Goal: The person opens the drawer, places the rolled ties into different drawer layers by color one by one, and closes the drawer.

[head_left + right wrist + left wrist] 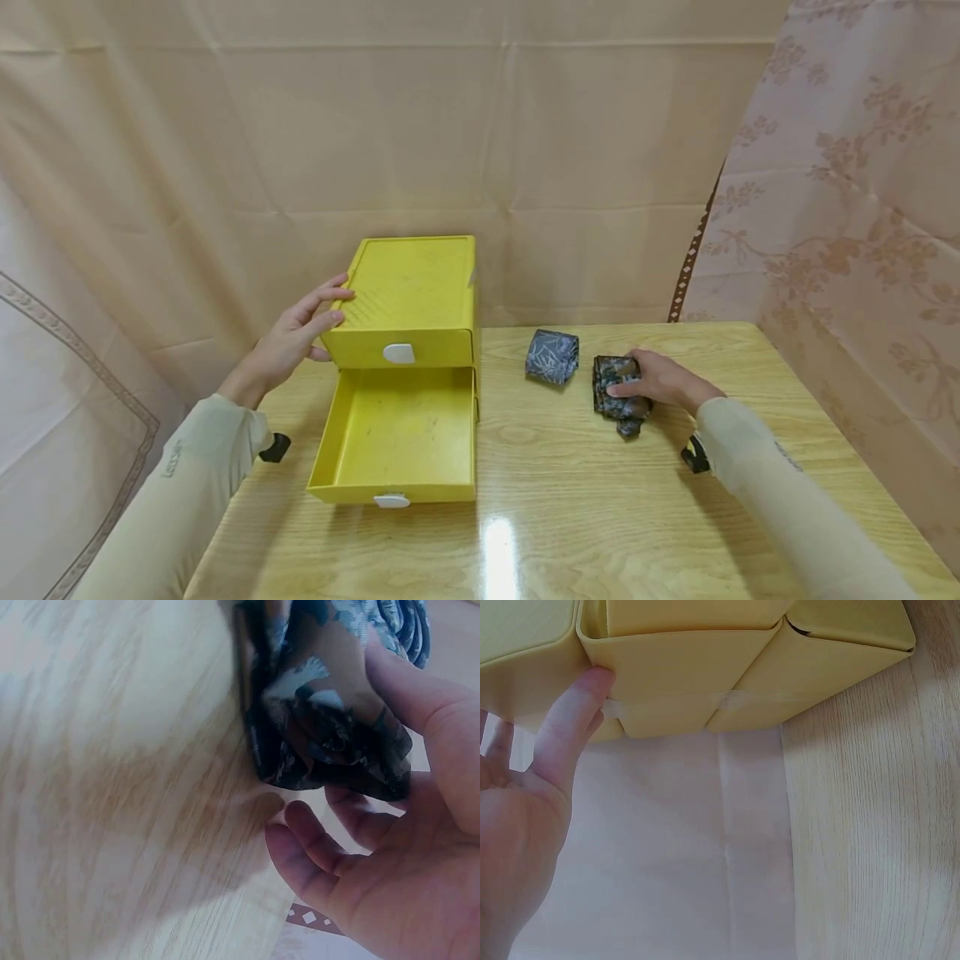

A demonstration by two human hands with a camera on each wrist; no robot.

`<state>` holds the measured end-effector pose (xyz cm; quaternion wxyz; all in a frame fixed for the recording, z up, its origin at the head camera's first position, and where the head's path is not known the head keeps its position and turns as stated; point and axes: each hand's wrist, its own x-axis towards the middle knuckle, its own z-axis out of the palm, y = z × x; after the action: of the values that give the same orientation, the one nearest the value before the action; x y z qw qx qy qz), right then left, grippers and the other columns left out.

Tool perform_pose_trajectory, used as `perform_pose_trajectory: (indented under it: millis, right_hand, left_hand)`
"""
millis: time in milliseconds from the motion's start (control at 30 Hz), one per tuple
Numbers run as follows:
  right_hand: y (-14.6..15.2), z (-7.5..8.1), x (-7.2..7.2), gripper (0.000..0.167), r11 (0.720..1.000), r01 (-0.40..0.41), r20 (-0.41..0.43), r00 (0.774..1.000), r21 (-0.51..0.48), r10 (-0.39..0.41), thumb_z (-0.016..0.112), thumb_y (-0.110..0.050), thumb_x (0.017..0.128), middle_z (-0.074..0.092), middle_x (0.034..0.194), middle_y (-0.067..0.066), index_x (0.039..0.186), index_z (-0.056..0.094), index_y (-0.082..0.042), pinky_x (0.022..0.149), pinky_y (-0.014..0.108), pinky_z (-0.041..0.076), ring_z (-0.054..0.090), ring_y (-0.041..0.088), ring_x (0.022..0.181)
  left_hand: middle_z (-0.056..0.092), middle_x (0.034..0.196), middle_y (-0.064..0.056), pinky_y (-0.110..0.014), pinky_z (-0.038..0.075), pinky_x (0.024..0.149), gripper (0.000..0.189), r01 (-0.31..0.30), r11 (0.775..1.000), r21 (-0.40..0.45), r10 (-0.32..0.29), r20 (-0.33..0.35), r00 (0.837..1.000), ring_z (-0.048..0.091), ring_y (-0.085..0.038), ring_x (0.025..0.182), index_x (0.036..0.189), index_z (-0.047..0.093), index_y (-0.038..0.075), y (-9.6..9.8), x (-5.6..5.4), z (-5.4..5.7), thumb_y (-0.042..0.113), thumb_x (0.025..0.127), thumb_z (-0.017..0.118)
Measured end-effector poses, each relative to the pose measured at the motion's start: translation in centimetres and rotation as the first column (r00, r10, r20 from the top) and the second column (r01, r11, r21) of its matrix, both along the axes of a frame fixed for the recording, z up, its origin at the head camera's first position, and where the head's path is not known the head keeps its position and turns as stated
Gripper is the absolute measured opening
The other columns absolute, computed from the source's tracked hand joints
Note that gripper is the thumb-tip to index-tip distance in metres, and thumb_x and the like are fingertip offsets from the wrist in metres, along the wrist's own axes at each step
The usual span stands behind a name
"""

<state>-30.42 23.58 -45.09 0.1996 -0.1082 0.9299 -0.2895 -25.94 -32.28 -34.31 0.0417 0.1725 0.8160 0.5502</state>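
Observation:
In the head view my left hand rests against the upper left edge of a yellow two-drawer box. Its fingers stretch onto the top; the left wrist view shows a fingertip on the box's side. The lower drawer is pulled out, with its bare floor showing. On the right, my right hand grips a folded dark floral cloth, thumb laid over it. Up close, the cloth hangs in loose folds above curled fingers. A second folded cloth, dark grey with pale leaf lines, lies to its left.
The upper drawer, with a white handle, is closed. All of this stands on a wooden table. Beige curtain hangs right behind the table's far edge, and a floral curtain runs along the right side.

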Motion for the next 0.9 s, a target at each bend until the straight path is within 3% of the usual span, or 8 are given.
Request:
perform_pose_trajectory:
  millis: [167,433,900]
  right_hand:
    - [-0.3,0.2,-0.1,0.094,1.000,-0.009,0.008,1.000,-0.008,0.009,0.076,-0.045,0.090,0.038,0.148,0.038,0.150,0.030,0.012,0.105,0.064,0.038,0.038,0.053,0.135]
    - [-0.5,0.5,0.4,0.090,0.997,0.051,0.035,0.998,-0.061,-0.049,0.078,-0.041,0.090,0.039,0.147,0.034,0.148,0.027,0.006,0.103,0.062,0.040,0.041,0.050,0.132]
    - [-1.0,0.1,0.9,0.076,0.991,-0.008,-0.116,0.993,-0.131,-0.008,0.078,-0.023,0.092,0.045,0.136,0.034,0.141,0.027,0.003,0.094,0.060,0.045,0.051,0.047,0.120]
  left_hand:
    - [0.014,0.169,0.012,-0.041,0.061,0.074,0.044,0.007,1.000,0.001,-0.007,-0.002,1.000,0.028,-0.038,0.146,0.149,0.045,0.011,0.0,0.1,0.1,0.030,0.109,0.050]
    - [0.014,0.169,0.010,-0.041,0.061,0.073,0.044,0.012,1.000,-0.003,-0.012,-0.008,1.000,0.029,-0.038,0.146,0.149,0.045,0.011,0.0,0.0,0.1,0.029,0.109,0.049]
    - [0.014,0.169,0.011,-0.040,0.061,0.073,0.043,0.011,1.000,-0.003,-0.011,-0.004,1.000,0.026,-0.036,0.147,0.148,0.045,0.011,-0.1,0.0,0.0,0.030,0.109,0.049]
